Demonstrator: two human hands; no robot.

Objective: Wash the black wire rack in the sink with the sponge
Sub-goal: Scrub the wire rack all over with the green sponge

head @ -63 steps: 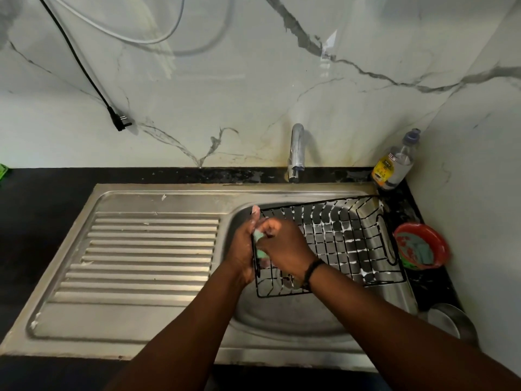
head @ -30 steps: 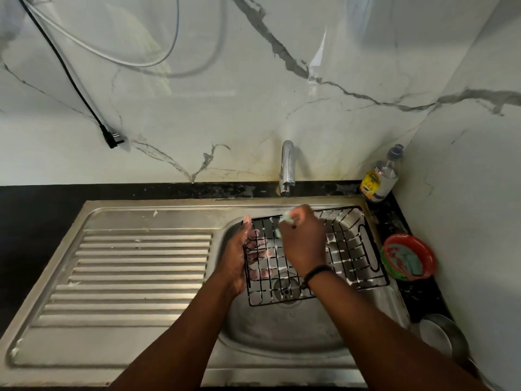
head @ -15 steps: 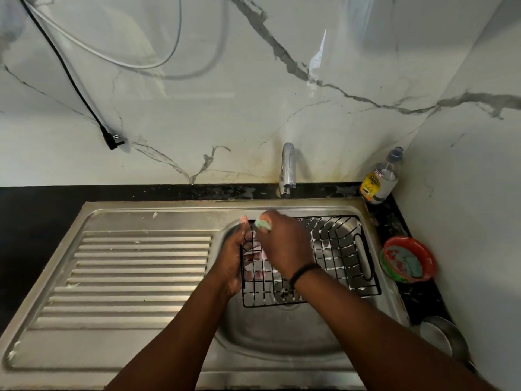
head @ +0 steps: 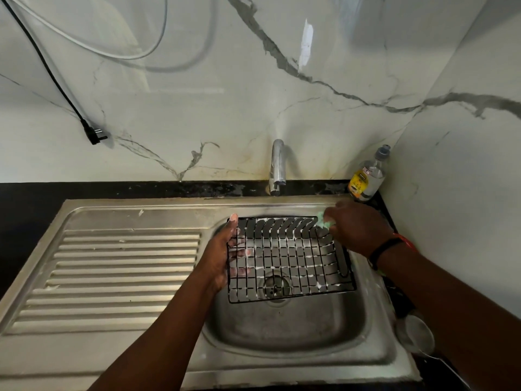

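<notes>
1. Black wire rack (head: pixel 290 261): held over the basin of the steel sink (head: pixel 282 334), above the drain, far edge raised. Judged light and stiff; the thin soapy wires will likely be slippery, so a grip on the thicker outer frame is the sounder hold.
2. Left hand (head: pixel 218 261): grasps the rack's left edge, thumb on top at the far-left corner, fingers (head: pixel 239 251) curled beneath and visible through the grid.
3. Right hand (head: pixel 356 230): clenched round a pale green sponge (head: pixel 324 221), pressing it to the rack's far-right corner.
4. Sponge mostly concealed by the hand; size and shape cannot be told.
5. Foam streaks show on the wires; underside of the rack not visible.
6. Tap (head: pixel 277 167) stands behind the sink; no water stream discernible.
7. Soap bottle (head: pixel 368 176) in the far-right corner of the desk; label illegible.
8. Right of the sink, items lie largely behind the right forearm; a pale round vessel (head: pixel 417 334) is partly visible, unidentified.
</notes>
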